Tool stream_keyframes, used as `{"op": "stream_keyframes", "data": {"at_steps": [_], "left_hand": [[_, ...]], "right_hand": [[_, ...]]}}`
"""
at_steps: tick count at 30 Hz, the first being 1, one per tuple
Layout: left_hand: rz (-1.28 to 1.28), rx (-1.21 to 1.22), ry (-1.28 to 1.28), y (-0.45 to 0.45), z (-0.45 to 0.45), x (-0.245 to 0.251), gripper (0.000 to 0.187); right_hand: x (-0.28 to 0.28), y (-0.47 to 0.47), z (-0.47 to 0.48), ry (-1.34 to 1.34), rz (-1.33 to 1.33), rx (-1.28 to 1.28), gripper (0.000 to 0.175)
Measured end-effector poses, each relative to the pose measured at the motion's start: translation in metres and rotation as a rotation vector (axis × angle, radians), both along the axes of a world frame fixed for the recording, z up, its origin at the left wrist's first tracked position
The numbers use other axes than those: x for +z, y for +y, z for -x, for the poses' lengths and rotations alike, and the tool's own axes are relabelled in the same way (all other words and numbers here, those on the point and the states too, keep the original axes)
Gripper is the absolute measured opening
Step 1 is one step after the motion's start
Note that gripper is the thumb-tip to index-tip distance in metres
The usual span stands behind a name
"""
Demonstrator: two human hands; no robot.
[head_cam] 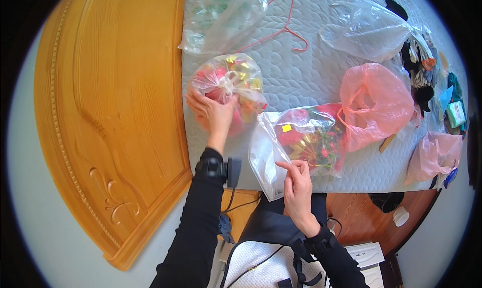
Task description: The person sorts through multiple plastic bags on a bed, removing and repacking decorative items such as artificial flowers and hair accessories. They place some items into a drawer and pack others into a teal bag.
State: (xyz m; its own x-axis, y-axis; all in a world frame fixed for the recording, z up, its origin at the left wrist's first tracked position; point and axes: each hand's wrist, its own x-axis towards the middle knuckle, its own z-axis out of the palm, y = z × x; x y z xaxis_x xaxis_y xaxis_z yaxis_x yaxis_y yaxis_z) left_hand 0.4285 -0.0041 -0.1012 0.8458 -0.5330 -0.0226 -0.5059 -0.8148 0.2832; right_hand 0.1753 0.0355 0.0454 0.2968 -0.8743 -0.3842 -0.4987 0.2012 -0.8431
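Note:
My left hand grips the near side of a tied clear plastic bag, its fingers and thumb spread over the film below the white knot. Red, gold and yellow items show through the film, but I cannot tell exactly what they are. To the right lies a flat transparent bag with red flowers, gold leaves and greenery inside, a yellow sticker on top and a loose white end. Over the near edge of that white end is my right hand, index finger extended and the others bent, with nothing visible in it.
A carved wooden headboard borders the quilted mattress on the left. Farther back lie a pink wire hanger and clear bags. Pink plastic bags and gloves sit at the right.

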Motion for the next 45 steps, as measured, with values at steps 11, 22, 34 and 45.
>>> {"op": "stream_keyframes", "data": {"at_steps": [11, 22, 34, 45], "left_hand": [[0.223, -0.088, 0.015, 0.056, -0.092, 0.015, 0.041], [0.837, -0.04, 0.627, 0.052, -0.02, 0.179, 0.016], [0.651, -0.709, 0.256, 0.066, 0.11, 0.316, 0.02], [0.089, -0.851, 0.537, 0.095, 0.197, 0.281, 0.057]], "right_hand": [[-0.005, -0.013, 0.003, 0.152, 0.218, 0.098, 0.038], [0.035, -0.035, -0.024, -0.125, 0.275, 0.22, 0.037], [0.101, -0.065, 0.003, -0.278, 0.564, 0.241, 0.037], [0.131, -0.012, 0.086, -0.437, -0.03, 0.303, 0.02]]}}
